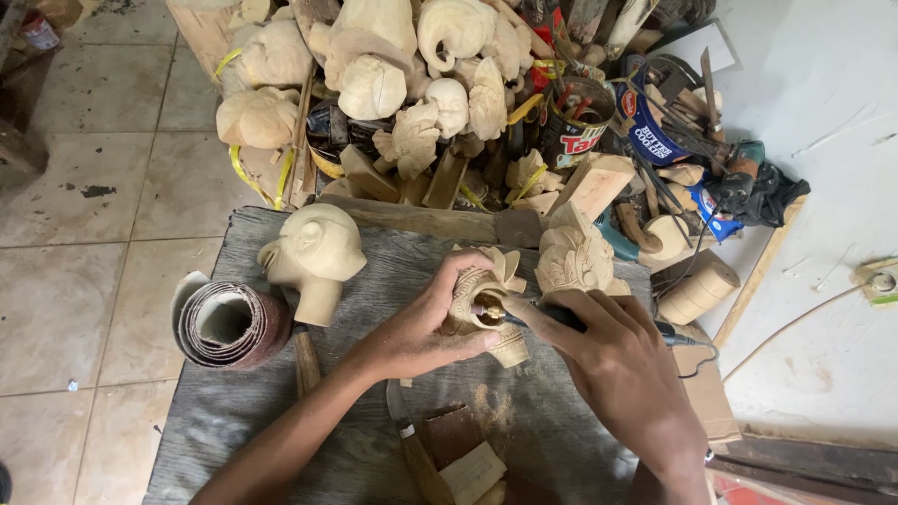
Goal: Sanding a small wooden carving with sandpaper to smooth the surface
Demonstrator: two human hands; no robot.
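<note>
Left hand (421, 327) grips carving (482, 304); right hand (608, 360), seemingly rotary tool (561, 318).

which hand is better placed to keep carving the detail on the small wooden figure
Right. The right hand already grips the rotary tool, its tip against the small carved figure. The left hand is wrapped around the figure, steadying it on the board.

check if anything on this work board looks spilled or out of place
Only a small patch of pale sawdust lies loose on the grey wooden board, just below the pale carved wooden figure gripped by the left hand. The right hand presses a black rotary tool against the figure. Nothing else stands out.
</note>
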